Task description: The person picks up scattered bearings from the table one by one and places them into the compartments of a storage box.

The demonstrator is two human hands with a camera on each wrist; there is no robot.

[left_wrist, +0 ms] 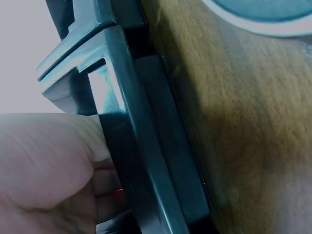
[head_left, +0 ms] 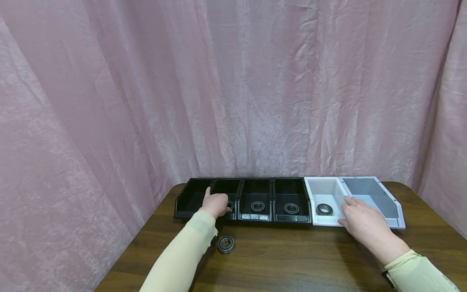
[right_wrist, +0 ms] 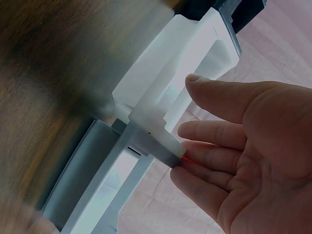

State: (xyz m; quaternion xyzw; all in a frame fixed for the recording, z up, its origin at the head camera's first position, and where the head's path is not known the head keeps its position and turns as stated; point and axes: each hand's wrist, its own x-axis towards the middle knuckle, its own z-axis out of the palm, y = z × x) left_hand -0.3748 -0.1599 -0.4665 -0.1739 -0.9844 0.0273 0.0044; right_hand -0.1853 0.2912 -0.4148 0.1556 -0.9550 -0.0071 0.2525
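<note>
My left hand [head_left: 216, 203] reaches over the second black bin from the left, one finger stretched towards the divider beside it. A bearing [head_left: 231, 205] in that bin is partly covered by the hand. In the left wrist view the palm [left_wrist: 44, 161] is behind the bin's front lip [left_wrist: 141, 136]; the fingertips are hidden. My right hand [head_left: 365, 221], fingers loosely extended, is at the divider between the white bin [head_left: 328, 220] and the grey bin [head_left: 395, 223]. In the right wrist view these fingers [right_wrist: 212, 131] hold nothing. A bearing [head_left: 324, 209] lies in the white bin.
Two more black bins hold one bearing [head_left: 257, 206] and another bearing [head_left: 291, 208]. The leftmost black bin [head_left: 193, 196] stands at the row's end. A loose bearing [head_left: 226, 244] lies on the wooden table [head_left: 284, 259] beside my left wrist. A pink curtain [head_left: 255, 89] hangs behind.
</note>
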